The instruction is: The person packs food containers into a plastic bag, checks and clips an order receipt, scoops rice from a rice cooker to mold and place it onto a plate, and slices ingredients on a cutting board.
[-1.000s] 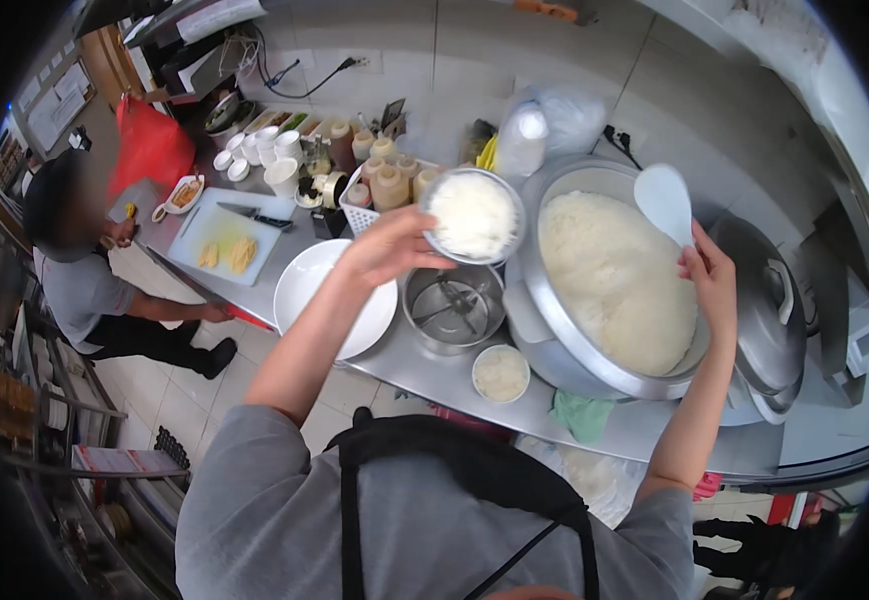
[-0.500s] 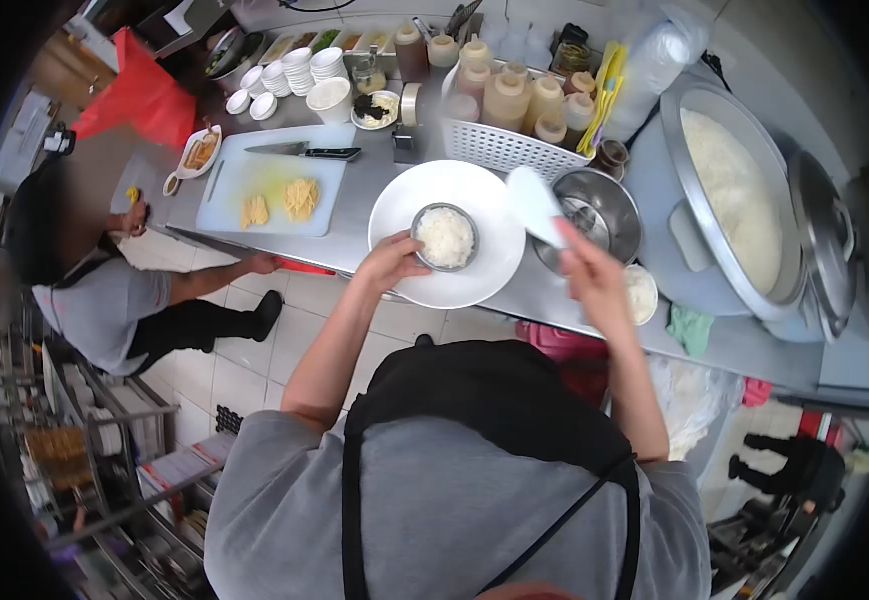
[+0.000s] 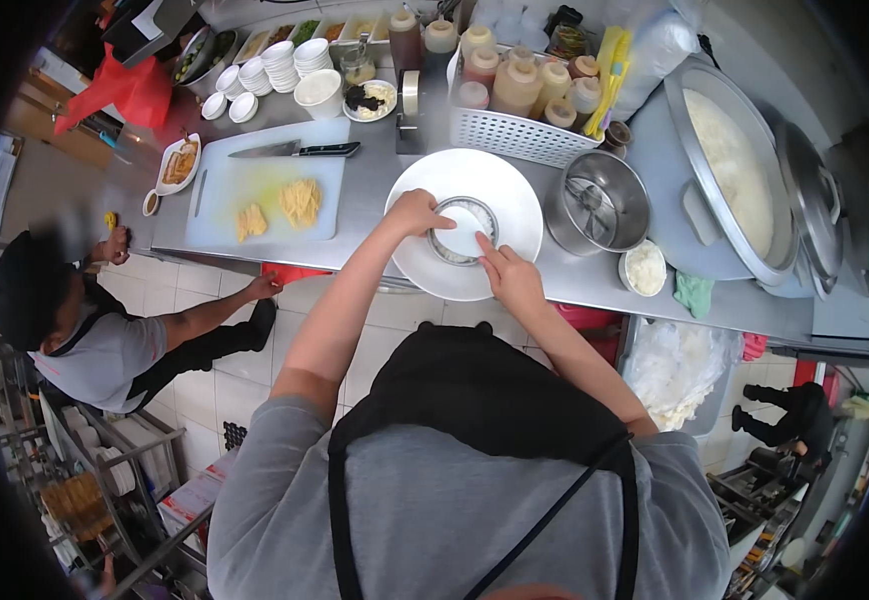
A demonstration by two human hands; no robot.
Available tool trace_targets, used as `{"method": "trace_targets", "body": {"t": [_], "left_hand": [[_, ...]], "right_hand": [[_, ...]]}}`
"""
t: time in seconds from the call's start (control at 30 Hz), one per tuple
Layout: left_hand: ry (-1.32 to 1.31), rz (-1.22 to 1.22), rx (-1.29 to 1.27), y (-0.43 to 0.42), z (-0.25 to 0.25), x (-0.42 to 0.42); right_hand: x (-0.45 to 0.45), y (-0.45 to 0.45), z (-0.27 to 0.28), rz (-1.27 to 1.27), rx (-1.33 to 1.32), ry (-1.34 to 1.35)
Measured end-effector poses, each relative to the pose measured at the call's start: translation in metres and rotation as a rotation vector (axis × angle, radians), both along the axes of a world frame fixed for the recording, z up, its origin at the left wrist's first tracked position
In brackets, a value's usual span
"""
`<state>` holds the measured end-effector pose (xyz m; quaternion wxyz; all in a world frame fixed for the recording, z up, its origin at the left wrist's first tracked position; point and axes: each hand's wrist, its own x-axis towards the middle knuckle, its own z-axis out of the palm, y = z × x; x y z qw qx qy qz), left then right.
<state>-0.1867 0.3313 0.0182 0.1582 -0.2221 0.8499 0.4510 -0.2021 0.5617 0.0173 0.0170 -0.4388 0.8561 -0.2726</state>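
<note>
On the steel counter lies a large white plate, with a small metal bowl of rice in its middle. My left hand grips the bowl's left rim with thumb and fingers. The white rice paddle lies flat on the rice inside the bowl. My right hand holds the paddle from the right, its fingers on it at the bowl's edge. Right of the plate stands a steel pot, and beside it a small white bowl of rice.
A large rice cooker with its lid stands at the right. Behind the plate is a white basket of sauce bottles. To the left lie a cutting board, a knife and stacked cups. A co-worker stands left.
The view has moved from the cooker to the plate. My left hand has brought the rice bowl onto the plate, and my right hand has carried the paddle from the cooker to the bowl.
</note>
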Motion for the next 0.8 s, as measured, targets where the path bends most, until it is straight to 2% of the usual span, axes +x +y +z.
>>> {"method": "trace_targets", "body": {"t": [0.07,0.3,0.47,0.53,0.67,0.77,0.8], "left_hand": [[-0.064,-0.124,-0.103,-0.001,0.001,-0.01],[-0.381,-0.195,-0.168,0.005,0.02,-0.043],[-0.43,-0.25,-0.258,0.011,0.024,-0.051],[-0.449,-0.262,-0.279,0.012,0.024,-0.052],[-0.357,-0.277,-0.352,0.014,0.019,-0.051],[-0.326,-0.251,-0.418,0.017,0.023,-0.043],[-0.337,-0.232,-0.43,0.019,0.024,-0.038]], "right_hand": [[-0.002,-0.003,-0.001,0.022,0.039,0.025],[-0.011,-0.01,-0.003,0.053,0.157,0.067],[-0.016,-0.015,-0.002,0.091,0.239,0.049],[-0.018,-0.018,0.001,0.125,0.331,-0.05],[-0.018,-0.024,0.006,0.126,0.398,-0.087],[-0.022,-0.027,0.007,0.149,0.331,0.012],[-0.022,-0.028,0.013,0.16,0.393,-0.037]]}}
